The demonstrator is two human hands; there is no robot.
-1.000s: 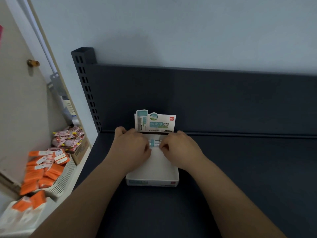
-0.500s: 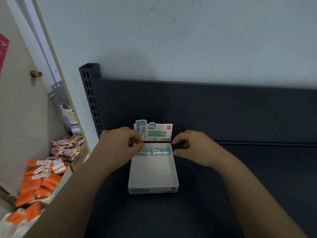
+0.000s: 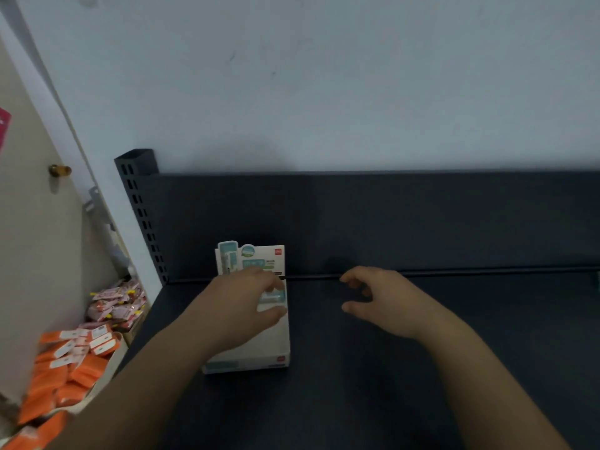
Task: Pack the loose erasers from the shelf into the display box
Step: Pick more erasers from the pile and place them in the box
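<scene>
A white display box (image 3: pixel 253 360) with an upright printed header card (image 3: pixel 251 258) stands on the dark shelf (image 3: pixel 357 384) near its left end. Teal-and-white erasers (image 3: pixel 275 295) lie at the back of the box, partly hidden. My left hand (image 3: pixel 237 306) reaches over the box, its fingers spread across the erasers and its thumb just in front of them; whether it touches them is unclear. My right hand (image 3: pixel 386 303) hovers over the shelf to the right of the box, fingers loosely curled, holding nothing. A small teal thing (image 3: pixel 598 282) shows at the right frame edge.
The shelf's dark back panel (image 3: pixel 389 222) and a perforated upright (image 3: pixel 139 216) stand behind the box. Left of the shelf, lower down, a white basket of orange packets (image 3: pixel 71 368) and a box of pink packets (image 3: pixel 117 303) sit beside a wall.
My right hand has pulled away from the box to the right. My left hand has moved in over the erasers at the back of the box. The camera has tilted up slightly.
</scene>
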